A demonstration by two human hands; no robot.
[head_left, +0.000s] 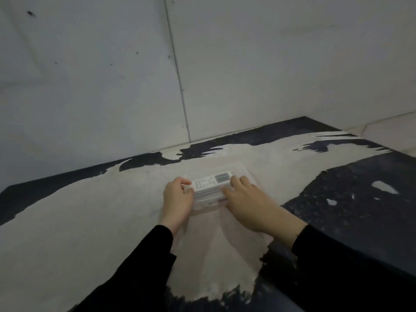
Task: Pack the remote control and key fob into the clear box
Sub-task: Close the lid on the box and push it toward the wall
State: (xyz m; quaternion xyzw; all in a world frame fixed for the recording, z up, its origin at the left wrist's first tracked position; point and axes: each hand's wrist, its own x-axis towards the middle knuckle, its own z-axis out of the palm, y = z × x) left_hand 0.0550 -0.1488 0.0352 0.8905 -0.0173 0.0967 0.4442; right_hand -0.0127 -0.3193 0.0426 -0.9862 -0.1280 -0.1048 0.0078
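A white remote control [211,182] with a small grey screen lies across the top of a small clear box [208,200] in the middle of the table. My left hand [177,197] grips the left end of the remote and box. My right hand [249,199] rests with fingers spread on the right end of the remote and box. A faint clear sheet or lid [243,170] lies flat on the table behind them. No key fob is visible.
The table [90,221] has a worn beige surface with dark navy patches, the largest on the right [349,199]. A pale wall [202,75] stands close behind it. The table's right edge runs diagonally at the far right.
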